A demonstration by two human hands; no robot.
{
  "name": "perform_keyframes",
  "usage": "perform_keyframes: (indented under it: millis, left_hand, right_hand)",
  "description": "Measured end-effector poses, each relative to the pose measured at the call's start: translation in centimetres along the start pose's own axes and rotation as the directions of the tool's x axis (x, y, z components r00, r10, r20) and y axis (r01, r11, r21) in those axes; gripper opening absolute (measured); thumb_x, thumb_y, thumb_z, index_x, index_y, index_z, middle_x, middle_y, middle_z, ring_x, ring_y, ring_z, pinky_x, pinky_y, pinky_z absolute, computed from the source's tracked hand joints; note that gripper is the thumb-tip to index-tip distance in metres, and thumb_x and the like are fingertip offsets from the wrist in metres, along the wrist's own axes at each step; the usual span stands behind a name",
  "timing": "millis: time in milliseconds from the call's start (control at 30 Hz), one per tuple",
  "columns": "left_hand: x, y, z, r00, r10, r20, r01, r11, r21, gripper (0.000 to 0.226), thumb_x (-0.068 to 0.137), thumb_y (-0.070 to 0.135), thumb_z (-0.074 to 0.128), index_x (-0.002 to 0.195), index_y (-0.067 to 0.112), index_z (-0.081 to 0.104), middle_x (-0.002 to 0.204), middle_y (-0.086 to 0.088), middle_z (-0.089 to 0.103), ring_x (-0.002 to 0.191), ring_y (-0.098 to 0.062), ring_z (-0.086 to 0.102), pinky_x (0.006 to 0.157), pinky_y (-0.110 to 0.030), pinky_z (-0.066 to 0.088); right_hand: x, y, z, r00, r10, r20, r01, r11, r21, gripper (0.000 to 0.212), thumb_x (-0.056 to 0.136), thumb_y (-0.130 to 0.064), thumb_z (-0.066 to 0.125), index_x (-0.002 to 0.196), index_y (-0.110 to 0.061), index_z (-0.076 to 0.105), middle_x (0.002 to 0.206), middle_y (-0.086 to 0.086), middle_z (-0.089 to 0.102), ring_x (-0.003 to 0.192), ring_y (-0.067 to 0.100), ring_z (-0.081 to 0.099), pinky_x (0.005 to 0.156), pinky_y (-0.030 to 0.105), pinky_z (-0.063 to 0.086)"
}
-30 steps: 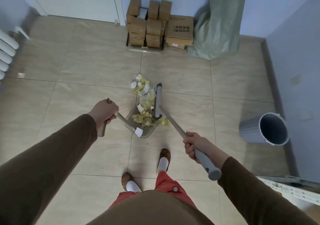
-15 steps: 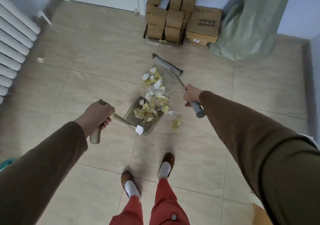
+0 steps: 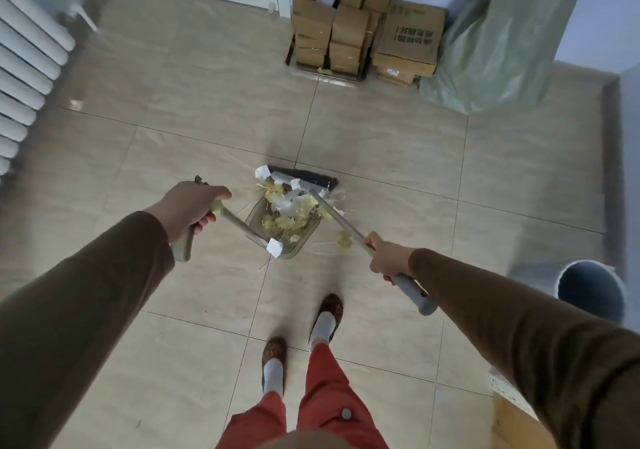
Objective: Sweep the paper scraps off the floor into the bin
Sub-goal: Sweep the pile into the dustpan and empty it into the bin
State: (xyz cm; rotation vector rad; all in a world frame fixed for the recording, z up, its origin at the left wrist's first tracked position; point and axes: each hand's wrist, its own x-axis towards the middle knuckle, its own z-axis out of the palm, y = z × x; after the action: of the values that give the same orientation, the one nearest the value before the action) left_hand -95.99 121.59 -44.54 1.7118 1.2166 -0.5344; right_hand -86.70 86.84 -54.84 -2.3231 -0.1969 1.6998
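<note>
A pile of yellow and white paper scraps fills a grey dustpan on the tiled floor ahead of my feet. My left hand grips the dustpan's long handle. My right hand grips the grey broom handle. The broom head lies flat across the far side of the pile. One yellow scrap lies on the floor just right of the pan. The grey bin stands at the right wall, mouth facing me.
Stacked cardboard boxes and a green plastic sack stand against the far wall. A white radiator lines the left wall. A single scrap lies near it. A wooden edge shows at bottom right.
My right hand drew the broom back toward me, and its head came from the far side up against the pile. The view swung right, bringing the bin back in sight. The dustpan stayed in place.
</note>
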Motion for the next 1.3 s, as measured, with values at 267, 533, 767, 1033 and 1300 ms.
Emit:
perform_keyframes:
  millis: [267,533,767,1033,1300]
  left_hand:
    - [-0.8,-0.6,-0.4,0.995,-0.013,0.096,0.018,0.998,-0.055,0.024,0.088,0.026,0.064,0.098,0.006,0.055,0.079,-0.014,0.056,0.041,-0.011,0.037,0.047,-0.022,0.032]
    - [-3.8,-5.9,1.1,0.95,0.005,0.313,0.07,0.971,-0.228,0.011,0.086,0.007,0.062,0.092,0.007,0.053,0.072,-0.014,0.055,0.051,-0.019,0.05,0.037,-0.019,0.042]
    - [-7.2,-11.2,1.0,0.919,0.2,0.338,-0.166,0.978,-0.127,0.02,0.085,-0.006,0.05,0.092,0.013,0.053,0.068,-0.007,0.046,0.049,-0.016,0.04,0.039,-0.019,0.032]
    - [-10.1,-11.6,-0.1,0.857,0.359,0.369,-0.361,0.93,-0.066,0.023,0.084,-0.003,0.051,0.1,0.013,0.053,0.067,-0.005,0.047,0.05,-0.016,0.039,0.041,-0.021,0.032]
    - [-14.2,-8.1,-0.5,0.774,0.479,0.415,-0.524,0.851,-0.004,0.026,0.079,-0.004,0.051,0.1,0.012,0.055,0.071,-0.007,0.047,0.051,-0.016,0.04,0.041,-0.021,0.032]
  right_hand:
    - [-6.3,2.8,7.6,1.0,-0.007,-0.005,0.007,1.0,-0.012,0.051,0.087,-0.006,0.042,0.13,-0.03,0.032,0.092,0.014,0.054,0.058,0.021,0.052,0.047,0.029,0.048]
    - [-9.3,3.6,9.6,0.987,-0.039,-0.156,0.078,0.964,0.253,0.052,0.089,-0.006,0.049,0.134,-0.03,0.04,0.083,0.011,0.053,0.05,0.018,0.048,0.043,0.025,0.043]
    - [-14.8,6.6,11.8,0.967,0.029,-0.254,0.115,0.838,0.534,0.051,0.091,-0.004,0.053,0.133,-0.03,0.044,0.07,0.009,0.052,0.047,0.016,0.046,0.043,0.025,0.039]
    - [-19.3,6.4,14.5,0.971,0.176,-0.16,0.133,0.159,0.978,0.018,0.097,-0.003,0.049,0.107,-0.018,0.053,0.067,0.005,0.048,0.04,0.009,0.046,0.034,0.016,0.041]
    - [-21.4,6.5,18.3,0.986,0.057,-0.158,0.167,-0.447,0.879,0.003,0.094,-0.009,0.047,0.096,-0.011,0.046,0.059,0.0,0.047,0.039,0.008,0.052,0.034,0.019,0.047]
